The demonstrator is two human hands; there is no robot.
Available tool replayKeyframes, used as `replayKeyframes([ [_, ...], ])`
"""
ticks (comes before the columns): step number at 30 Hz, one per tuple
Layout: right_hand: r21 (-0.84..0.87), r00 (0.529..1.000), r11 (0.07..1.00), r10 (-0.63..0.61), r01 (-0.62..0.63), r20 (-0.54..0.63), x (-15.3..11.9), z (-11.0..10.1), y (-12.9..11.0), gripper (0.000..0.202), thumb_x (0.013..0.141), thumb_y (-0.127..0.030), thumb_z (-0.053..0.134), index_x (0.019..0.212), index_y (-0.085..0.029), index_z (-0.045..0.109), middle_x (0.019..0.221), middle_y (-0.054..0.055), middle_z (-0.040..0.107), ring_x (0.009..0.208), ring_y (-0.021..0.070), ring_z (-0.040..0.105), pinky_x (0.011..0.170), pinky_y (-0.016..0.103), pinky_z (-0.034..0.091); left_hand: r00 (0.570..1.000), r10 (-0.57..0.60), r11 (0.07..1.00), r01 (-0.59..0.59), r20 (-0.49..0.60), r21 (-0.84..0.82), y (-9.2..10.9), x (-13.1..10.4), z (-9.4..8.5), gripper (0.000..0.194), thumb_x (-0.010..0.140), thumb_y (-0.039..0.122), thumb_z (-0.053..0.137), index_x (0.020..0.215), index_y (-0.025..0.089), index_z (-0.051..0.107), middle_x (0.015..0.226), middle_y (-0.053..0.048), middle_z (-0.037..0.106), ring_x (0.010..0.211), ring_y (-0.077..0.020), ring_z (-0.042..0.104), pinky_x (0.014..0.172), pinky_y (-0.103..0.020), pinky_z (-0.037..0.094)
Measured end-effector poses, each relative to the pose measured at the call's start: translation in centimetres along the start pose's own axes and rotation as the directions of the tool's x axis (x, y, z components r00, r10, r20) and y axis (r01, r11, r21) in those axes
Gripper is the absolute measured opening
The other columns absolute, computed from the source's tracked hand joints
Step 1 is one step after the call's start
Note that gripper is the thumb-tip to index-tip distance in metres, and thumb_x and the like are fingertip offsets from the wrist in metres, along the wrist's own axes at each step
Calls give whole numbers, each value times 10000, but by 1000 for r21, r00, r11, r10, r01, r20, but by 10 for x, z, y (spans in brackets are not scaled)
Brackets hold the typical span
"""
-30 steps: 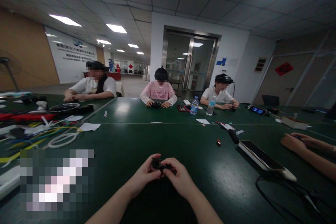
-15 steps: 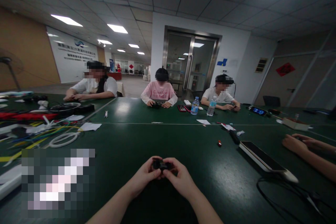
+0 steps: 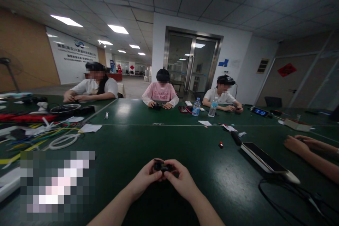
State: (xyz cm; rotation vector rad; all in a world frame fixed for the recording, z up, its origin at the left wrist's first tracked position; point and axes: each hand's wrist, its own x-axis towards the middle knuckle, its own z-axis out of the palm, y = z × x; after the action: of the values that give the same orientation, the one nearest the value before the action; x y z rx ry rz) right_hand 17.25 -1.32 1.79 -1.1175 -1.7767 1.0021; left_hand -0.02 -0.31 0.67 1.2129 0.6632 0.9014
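Note:
Both of my hands meet over the dark green table [image 3: 127,155], close in front of me. My left hand [image 3: 147,177] is closed, thumb and fingers gripping the left side of a small black object [image 3: 162,167]. On its other side my right hand [image 3: 180,174] is closed too, the thumb pressed near the lower edge. The object is dark and blocky, with a rounded end at the left; its exact kind cannot be made out, and fingers cover much of it.
Cables [image 3: 63,141] and papers [image 3: 91,128] clutter the left side. To the right lie a tiny red piece [image 3: 220,144], a white-edged device with a dark screen [image 3: 265,157] and black cords. Another person's hands [image 3: 299,144] rest farther right. Bottles [image 3: 196,107] and three seated people are across the table.
My hands and the small black object hold nearly the same pose. The whole view has shifted very slightly.

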Motion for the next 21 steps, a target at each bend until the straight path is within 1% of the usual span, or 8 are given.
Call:
replayKeyframes([
  [4,-1,1000,1000,5,-5,-1,0,0,1,283,750,-203,555,1023,-271,581,1012,8,610,927,194,585,793,336,471,1000,15,1000,-15,-13,-8,-2,0,0,318,738,243,614,1038,191,524,928,-40,586,826,-165,549,755,-321,414],
  [10,10,1000,1000,-15,15,-3,0,0,5,267,747,-205,565,1008,-256,597,1014,16,613,924,192,586,790,325,471,999,34,999,-34,-12,-25,-7,2,-1,329,726,242,633,1027,192,510,880,-19,581,787,-142,543,714,-286,406],
  [17,8,1000,1000,-9,9,-8,1,0,6,295,748,-187,569,1031,-268,590,1035,9,608,939,187,580,809,327,467,1000,28,999,-28,2,-38,-5,1,-1,329,734,238,624,1040,192,509,921,-37,582,810,-156,553,729,-301,408],
  [21,15,1000,1000,-10,10,-3,1,0,6,277,760,-190,562,1026,-263,593,1020,7,610,926,180,587,816,330,466,1000,23,999,-23,5,-38,-3,0,0,325,737,229,619,1040,188,511,911,-38,590,809,-156,551,734,-302,408],
])
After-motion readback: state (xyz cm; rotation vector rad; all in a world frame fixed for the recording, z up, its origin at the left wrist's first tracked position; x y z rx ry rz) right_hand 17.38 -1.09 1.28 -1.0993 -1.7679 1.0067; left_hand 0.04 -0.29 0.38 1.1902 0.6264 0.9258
